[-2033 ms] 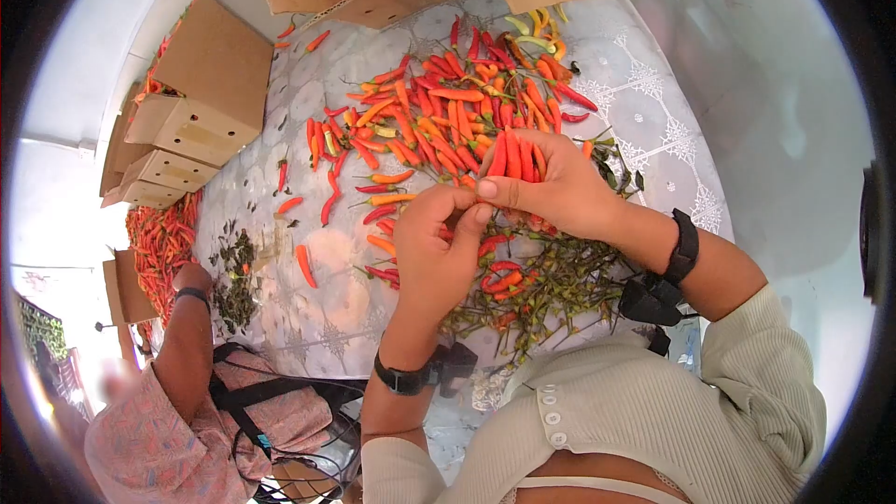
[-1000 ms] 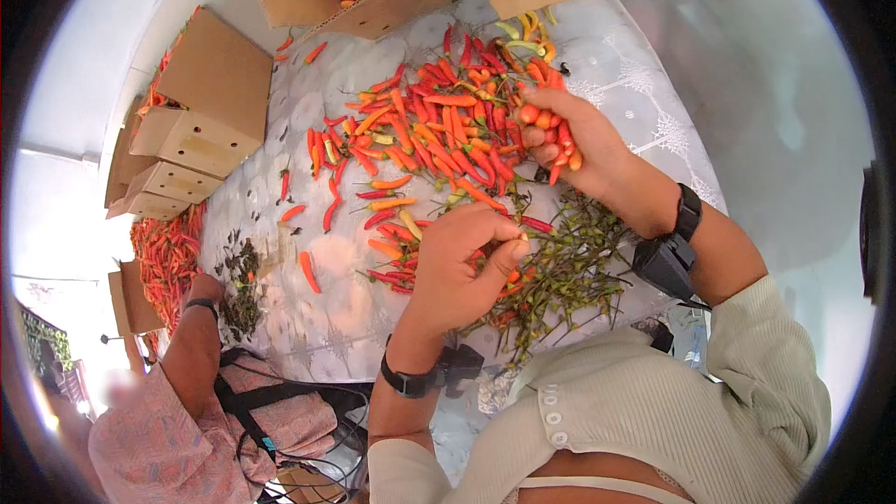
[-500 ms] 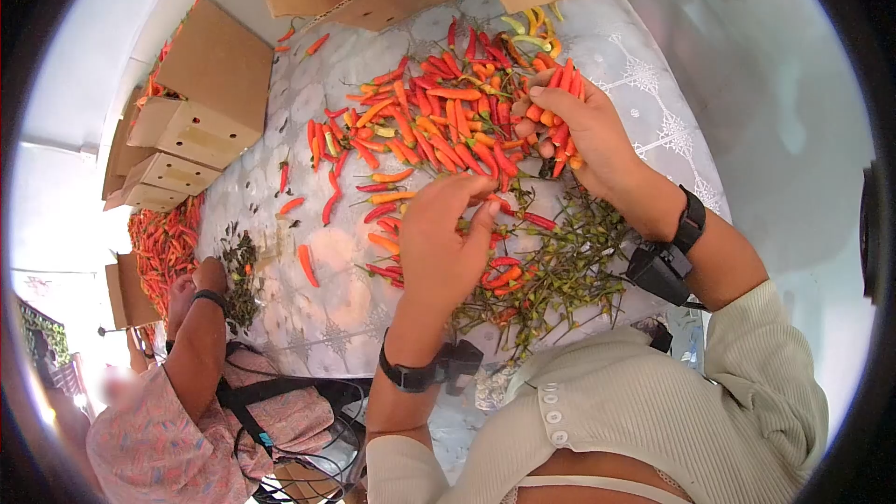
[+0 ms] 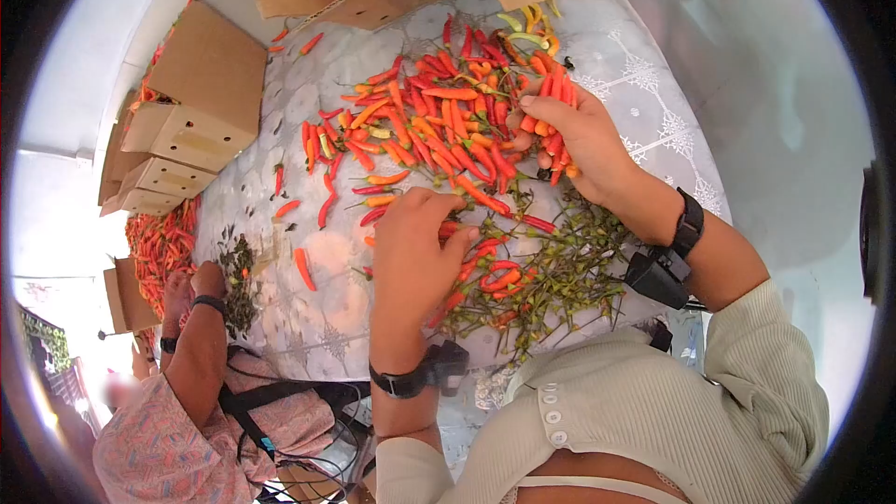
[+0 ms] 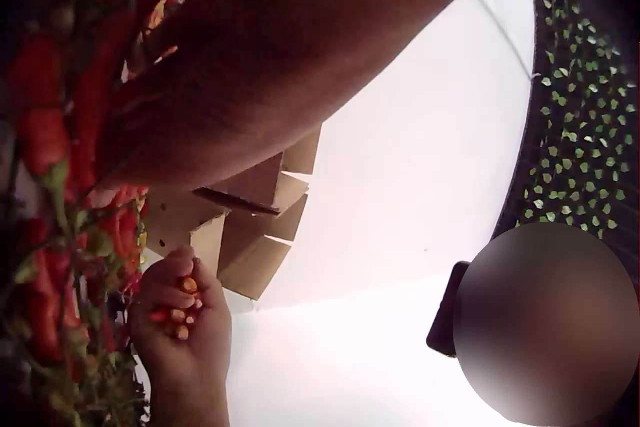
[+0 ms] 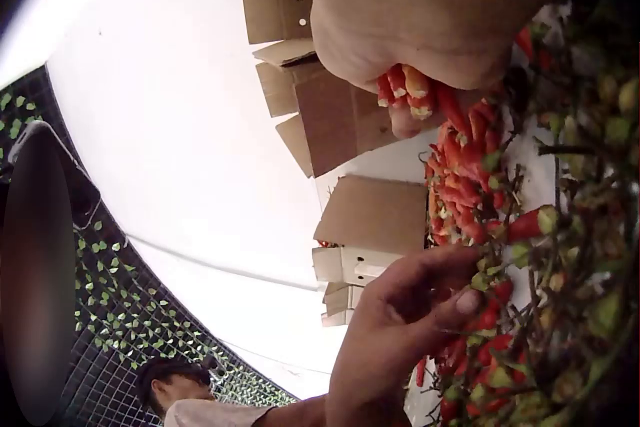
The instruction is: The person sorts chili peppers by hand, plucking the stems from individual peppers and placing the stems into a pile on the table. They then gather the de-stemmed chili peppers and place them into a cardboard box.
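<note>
In the head view, the left hand (image 4: 411,247) has just been moved lower over the surface (image 4: 327,327), away from the spot near the right hand (image 4: 597,145), and its thumb and forefinger have been parted. Its fingers are loosely bent, with a small gap at the thumb; nothing is plainly seen pinched there, and whether a pepper is touched underneath cannot be told. A bunch of red and orange peppers (image 4: 555,98) is gripped in the curled fingers of the right hand, much as a moment ago. Thus the gathered peppers are kept apart in one hand, while the other is placed among loose ones near the heap of green stalks (image 4: 579,266). The main pile of peppers (image 4: 448,121) is spread farther up the surface, with an open cardboard box (image 4: 392,5) beyond it. In the left wrist view, the underside of the left forearm or hand is seen dark and close, its grip hidden; the right hand is seen closed around the bunch, rounded pepper ends showing at the palm. In the right wrist view, pale ends of the held peppers are shown below the near hand, and the left thumb and forefinger are seen bent and apart beside red peppers and stalks, their exact contact unclear.
</note>
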Action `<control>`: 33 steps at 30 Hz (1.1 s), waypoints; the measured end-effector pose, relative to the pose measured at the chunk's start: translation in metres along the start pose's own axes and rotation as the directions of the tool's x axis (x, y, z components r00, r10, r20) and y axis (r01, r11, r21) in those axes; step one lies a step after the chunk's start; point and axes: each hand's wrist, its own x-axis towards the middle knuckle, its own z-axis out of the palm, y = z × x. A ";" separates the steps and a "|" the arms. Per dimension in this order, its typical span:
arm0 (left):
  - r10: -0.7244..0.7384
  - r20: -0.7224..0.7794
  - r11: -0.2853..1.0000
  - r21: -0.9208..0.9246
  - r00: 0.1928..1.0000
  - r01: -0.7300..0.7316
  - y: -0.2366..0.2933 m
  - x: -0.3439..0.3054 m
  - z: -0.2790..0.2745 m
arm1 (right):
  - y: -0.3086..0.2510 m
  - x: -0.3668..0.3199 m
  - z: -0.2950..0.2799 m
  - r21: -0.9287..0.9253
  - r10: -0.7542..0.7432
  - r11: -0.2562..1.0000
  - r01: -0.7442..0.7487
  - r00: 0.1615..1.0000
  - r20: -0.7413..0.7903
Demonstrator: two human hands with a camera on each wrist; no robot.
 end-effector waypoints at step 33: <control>-0.207 -0.197 0.634 -0.773 0.958 -0.022 0.018 -0.001 0.016 | 0.007 -0.018 0.012 -0.250 0.182 0.964 -0.089 0.908 0.378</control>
